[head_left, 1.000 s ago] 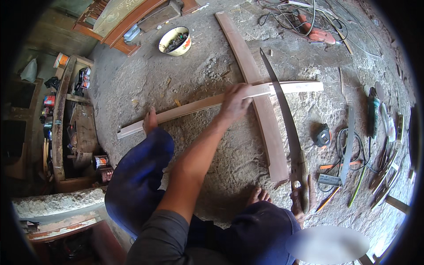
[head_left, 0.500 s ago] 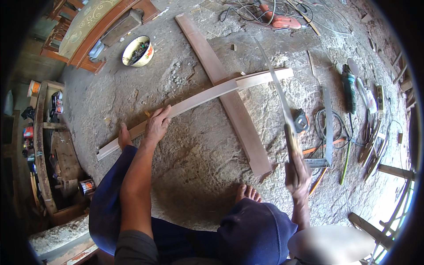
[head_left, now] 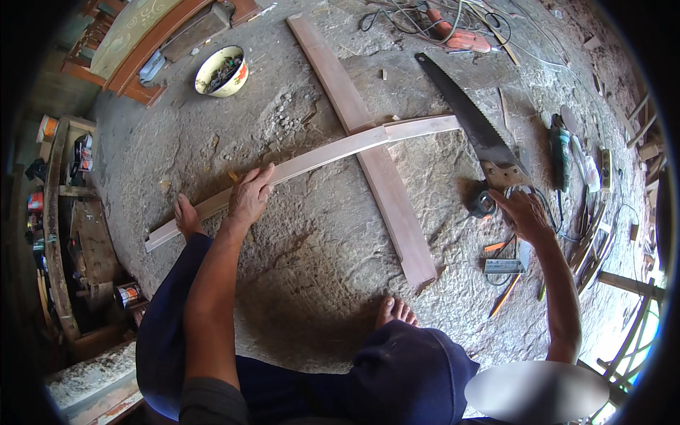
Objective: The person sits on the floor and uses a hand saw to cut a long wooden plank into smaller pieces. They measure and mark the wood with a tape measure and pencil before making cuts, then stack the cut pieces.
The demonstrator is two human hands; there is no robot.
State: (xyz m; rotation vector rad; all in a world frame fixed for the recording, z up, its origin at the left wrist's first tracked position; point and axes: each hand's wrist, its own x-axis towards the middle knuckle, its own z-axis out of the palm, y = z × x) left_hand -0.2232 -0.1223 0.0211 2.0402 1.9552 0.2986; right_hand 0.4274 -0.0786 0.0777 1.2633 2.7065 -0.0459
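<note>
A long narrow wooden strip (head_left: 319,161) lies across a wider flat board (head_left: 388,195) on the floor. My left hand (head_left: 248,197) is closed over the strip left of the crossing, and my bare left foot (head_left: 187,214) presses against it near its left end. At the right, my right hand (head_left: 525,211) grips a handsaw (head_left: 471,117) by its wooden handle. The blade's broad face shows, its tip pointing away from me. Beside that hand sits a black tape measure (head_left: 484,205). A metal square (head_left: 504,266) lies closer to me, partly covered.
A green angle grinder (head_left: 560,152) rests at the right, and an orange-red power tool (head_left: 460,37) with tangled cords lies at the far side. A pencil (head_left: 505,296) is near the square. An enamel bowl (head_left: 234,83) of small dark pieces stands far left, by carved wooden furniture (head_left: 134,64).
My right hand has moved away from me and to the right with the handsaw, whose blade has turned from edge-on to flat. My left hand stays on the strip.
</note>
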